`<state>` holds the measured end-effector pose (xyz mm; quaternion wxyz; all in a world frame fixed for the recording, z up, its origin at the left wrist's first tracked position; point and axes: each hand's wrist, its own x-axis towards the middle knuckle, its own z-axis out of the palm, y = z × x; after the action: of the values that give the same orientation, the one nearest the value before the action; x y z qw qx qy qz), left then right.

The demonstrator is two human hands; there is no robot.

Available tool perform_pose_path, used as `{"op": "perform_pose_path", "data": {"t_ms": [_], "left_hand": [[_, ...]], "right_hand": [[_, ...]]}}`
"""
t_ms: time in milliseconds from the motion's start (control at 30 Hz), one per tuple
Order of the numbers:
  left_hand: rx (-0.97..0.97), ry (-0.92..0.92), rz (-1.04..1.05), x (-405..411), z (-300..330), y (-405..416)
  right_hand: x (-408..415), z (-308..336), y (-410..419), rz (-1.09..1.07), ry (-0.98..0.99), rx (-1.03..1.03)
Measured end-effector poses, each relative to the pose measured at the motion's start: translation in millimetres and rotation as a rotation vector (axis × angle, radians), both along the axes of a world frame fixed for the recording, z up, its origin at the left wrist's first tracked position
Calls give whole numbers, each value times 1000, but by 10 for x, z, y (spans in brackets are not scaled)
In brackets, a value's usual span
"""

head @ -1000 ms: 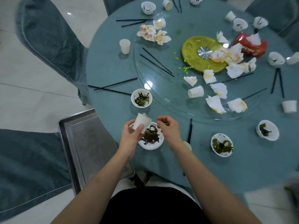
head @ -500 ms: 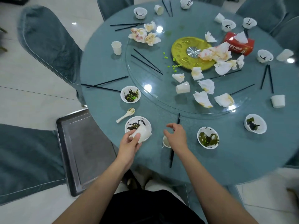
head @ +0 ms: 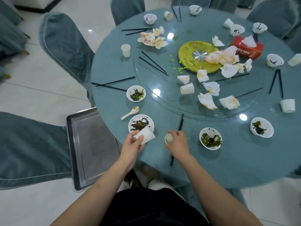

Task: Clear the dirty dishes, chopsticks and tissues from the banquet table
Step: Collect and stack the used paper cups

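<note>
Round bench under a teal cloth, covered chairs all about, a glass turntable in the middle; nearly everything is still out. My left hand grips a tipped paper cup over the near edge of a smeared plate; my right hand curls round a second small cup just beside a pair of chopsticks. The metal tray at my left, below the bench edge, holds nothing I can see — so I judge the clearing barely begun; left to gather are the spoon, the bowls with greens, the scattered chopsticks and the stained tissues on the glass.
</note>
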<state>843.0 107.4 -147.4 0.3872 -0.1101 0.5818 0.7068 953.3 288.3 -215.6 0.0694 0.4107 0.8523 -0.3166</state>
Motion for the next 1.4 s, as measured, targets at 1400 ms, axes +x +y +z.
{"op": "perform_pose_path", "data": {"t_ms": [1400], "left_hand": [[138,237,-283,-1008,501,-93]], "right_hand": [[-777,1433,-434,-121,647,-747]]}}
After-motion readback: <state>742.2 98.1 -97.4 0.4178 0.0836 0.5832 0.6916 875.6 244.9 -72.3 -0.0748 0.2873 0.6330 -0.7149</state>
